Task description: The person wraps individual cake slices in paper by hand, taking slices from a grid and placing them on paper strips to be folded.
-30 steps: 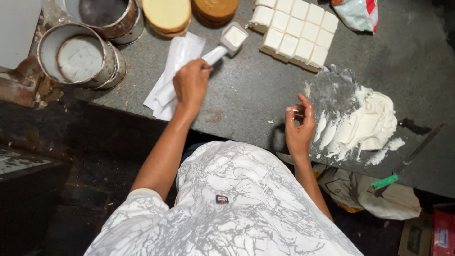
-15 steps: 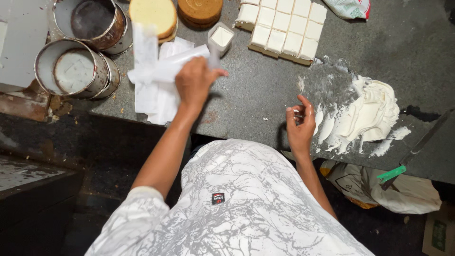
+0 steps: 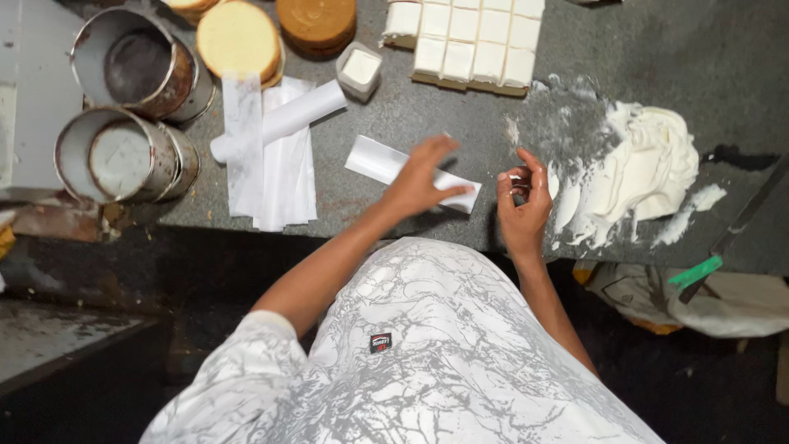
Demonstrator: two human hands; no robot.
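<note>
While left hand (image 3: 419, 179) lies spread, fingers open, on white rectangular paper strip (image 3: 385, 165), strip rests flat on dark speckled stone surface (image 3: 386, 107) at near edge. Right hand (image 3: 523, 197) just beside, fingers curled, pinching something small; cannot tell what. Best press strip flat, keep clear of white cream heap (image 3: 649, 168) to right. Half second ago left hand was lifting strip from white paper stack (image 3: 275, 168); now strip lies down, away from stack.

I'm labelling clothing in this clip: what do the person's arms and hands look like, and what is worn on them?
Both hands, the left hand and right hand, are bare and ungloved. The forearms are bare too. Short sleeves of a white shirt with grey marbled streaks end above the elbows.
</note>
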